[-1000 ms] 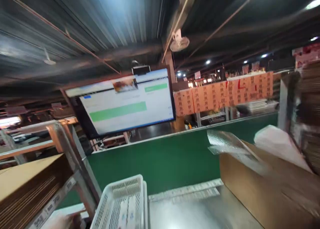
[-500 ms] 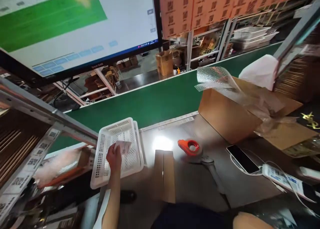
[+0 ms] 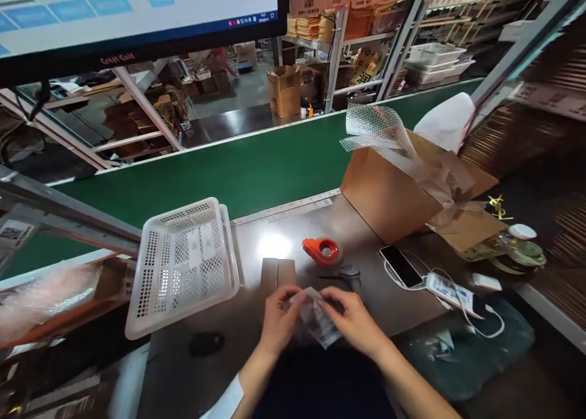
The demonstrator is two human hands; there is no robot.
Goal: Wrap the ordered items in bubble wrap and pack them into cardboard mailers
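Both hands meet low over the worktop [image 3: 293, 224]: the left hand [image 3: 280, 320] and the right hand [image 3: 350, 318] pinch a small clear packet [image 3: 315, 318] between them, fingers closed on its edges. Off to the left of the left hand sits a white perforated basket [image 3: 151, 285] with a few paper slips lying flat inside. Just beyond the hands lies a flat cardboard piece [image 3: 278, 274]; past the right hand, an orange tape dispenser [image 3: 323, 250], a phone [image 3: 401, 266] and a cabled scanner [image 3: 451, 292]. Further right, an open carton [image 3: 389, 199] holds bubble wrap [image 3: 379, 129]. A green conveyor belt [image 3: 238, 172] runs behind, a monitor [image 3: 137, 16] above.
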